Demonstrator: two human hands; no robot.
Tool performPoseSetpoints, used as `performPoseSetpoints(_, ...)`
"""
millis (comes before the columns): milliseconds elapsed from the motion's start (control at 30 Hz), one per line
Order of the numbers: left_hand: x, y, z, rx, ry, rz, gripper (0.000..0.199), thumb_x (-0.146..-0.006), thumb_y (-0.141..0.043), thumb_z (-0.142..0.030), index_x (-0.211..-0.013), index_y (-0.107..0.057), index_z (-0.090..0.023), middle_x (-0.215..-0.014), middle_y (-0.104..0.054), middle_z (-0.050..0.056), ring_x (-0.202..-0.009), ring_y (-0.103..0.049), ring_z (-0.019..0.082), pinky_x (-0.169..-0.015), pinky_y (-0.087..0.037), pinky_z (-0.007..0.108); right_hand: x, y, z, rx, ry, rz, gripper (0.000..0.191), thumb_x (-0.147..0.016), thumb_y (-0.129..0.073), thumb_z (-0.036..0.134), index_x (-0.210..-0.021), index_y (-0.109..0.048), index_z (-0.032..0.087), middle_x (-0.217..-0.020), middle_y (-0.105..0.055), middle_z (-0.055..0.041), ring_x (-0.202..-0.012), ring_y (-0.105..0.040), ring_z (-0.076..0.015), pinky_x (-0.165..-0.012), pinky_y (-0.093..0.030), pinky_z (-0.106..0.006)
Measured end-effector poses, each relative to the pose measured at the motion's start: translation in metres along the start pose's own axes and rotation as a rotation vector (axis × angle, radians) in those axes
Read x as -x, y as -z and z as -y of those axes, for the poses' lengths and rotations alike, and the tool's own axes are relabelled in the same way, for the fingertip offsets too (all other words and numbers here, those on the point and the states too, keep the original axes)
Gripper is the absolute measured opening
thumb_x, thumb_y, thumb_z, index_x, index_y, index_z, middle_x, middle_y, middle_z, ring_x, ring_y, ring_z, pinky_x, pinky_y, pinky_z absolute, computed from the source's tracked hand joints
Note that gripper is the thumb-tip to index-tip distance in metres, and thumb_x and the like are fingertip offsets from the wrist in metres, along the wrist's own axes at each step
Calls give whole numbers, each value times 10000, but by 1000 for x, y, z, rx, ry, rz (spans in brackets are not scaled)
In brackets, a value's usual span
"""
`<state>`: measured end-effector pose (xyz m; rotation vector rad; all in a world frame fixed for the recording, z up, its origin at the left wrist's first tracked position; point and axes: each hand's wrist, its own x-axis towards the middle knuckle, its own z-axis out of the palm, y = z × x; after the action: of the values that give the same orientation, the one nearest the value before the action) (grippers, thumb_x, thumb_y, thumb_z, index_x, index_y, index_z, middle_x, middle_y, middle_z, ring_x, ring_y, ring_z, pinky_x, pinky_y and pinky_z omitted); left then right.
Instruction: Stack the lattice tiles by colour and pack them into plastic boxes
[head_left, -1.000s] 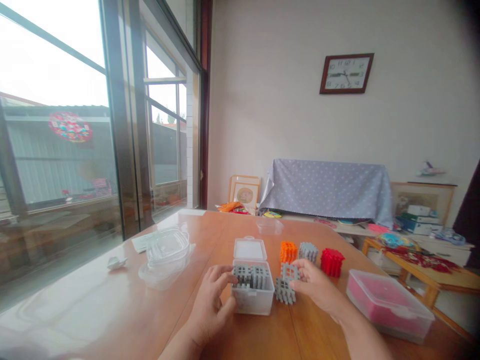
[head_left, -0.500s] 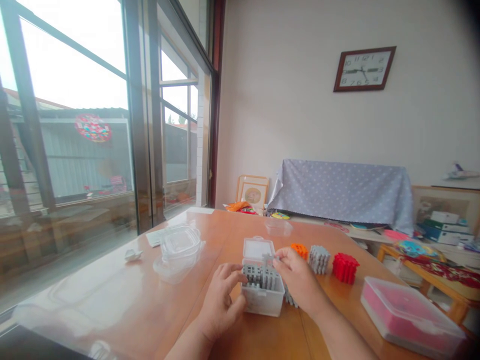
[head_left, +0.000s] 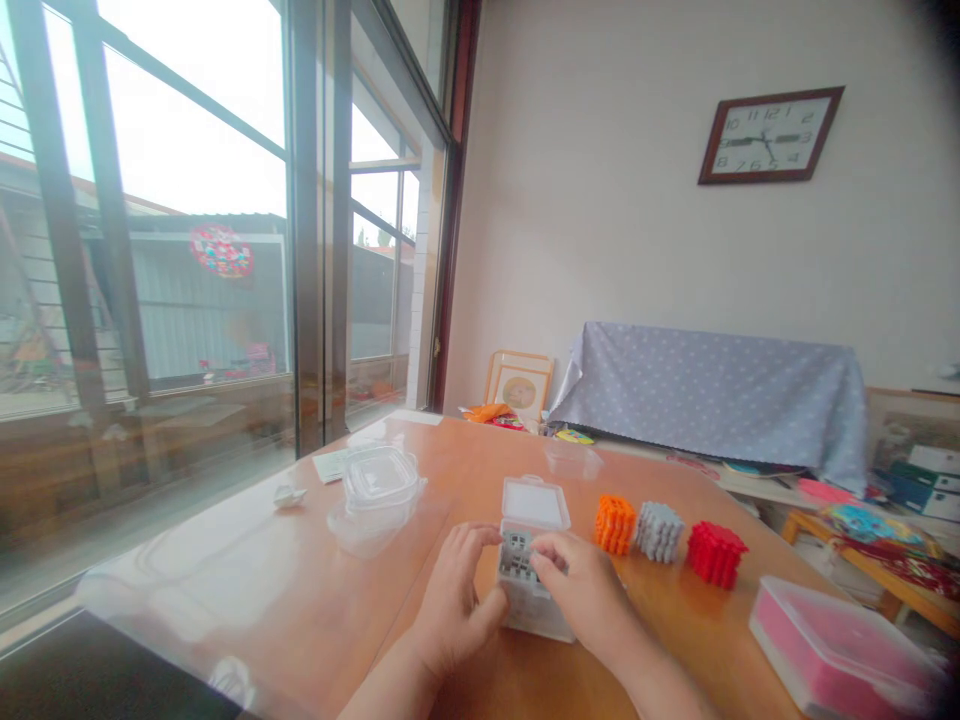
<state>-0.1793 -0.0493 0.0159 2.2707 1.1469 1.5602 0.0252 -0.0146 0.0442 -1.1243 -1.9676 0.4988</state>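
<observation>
A small clear plastic box (head_left: 531, 618) stands on the table with its lid (head_left: 535, 503) flipped back. Grey notched building pieces (head_left: 516, 553) are inside it. My left hand (head_left: 459, 600) braces the box's left side, its fingers at the far rim and its thumb at the near corner. Over the right part of the box, my right hand (head_left: 585, 580) is closed in a pinch at the grey pieces; its fingers partly hide what it holds. To the right stand stacks of similar pieces: orange (head_left: 614, 525), grey (head_left: 659, 532) and red (head_left: 716, 554).
A clear lidded box with pink contents (head_left: 840, 640) lies at the right edge of the table (head_left: 315, 600). Clear plastic containers (head_left: 379, 485) and a crumpled scrap (head_left: 289, 497) are at left. Another clear tray (head_left: 572, 460) sits farther back. A dark panel (head_left: 112, 670) fills the lower left.
My right hand has lowered a raised grey piece toward the box. The grey pieces inside now sit differently, and the view has turned slightly left.
</observation>
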Motion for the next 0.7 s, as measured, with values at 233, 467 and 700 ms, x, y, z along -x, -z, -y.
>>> performPoseSetpoints(233,-2,2,-4,-12,14,36,494,-722,-568,-58,-1171,-550,-265,-1277,-583,67,-1206,-536,265,-1044,-450,434,0,2,9,130,55,47,223,-908,-489,210,-871,-707,245,-884,-704,-23,-880,-638,-210,-785,-440,-301)
performPoseSetpoints(467,-2,0,-3,-43,14,35,426,-697,-561,-62,-1075,-591,-258,-1247,-582,69,-1188,-539,272,-1029,-453,448,3,3,7,145,78,74,243,-908,-451,181,-930,-685,240,-925,-714,-31,-919,-643,-212,-810,-438,-293)
performPoseSetpoints(700,-2,1,-5,-50,24,48,400,-713,-563,-76,-1063,-618,-262,-1258,-587,70,-1181,-544,273,-1021,-463,451,3,6,7,140,83,99,251,-938,-426,217,-912,-674,245,-865,-703,-18,-867,-641,-215,-763,-432,-293)
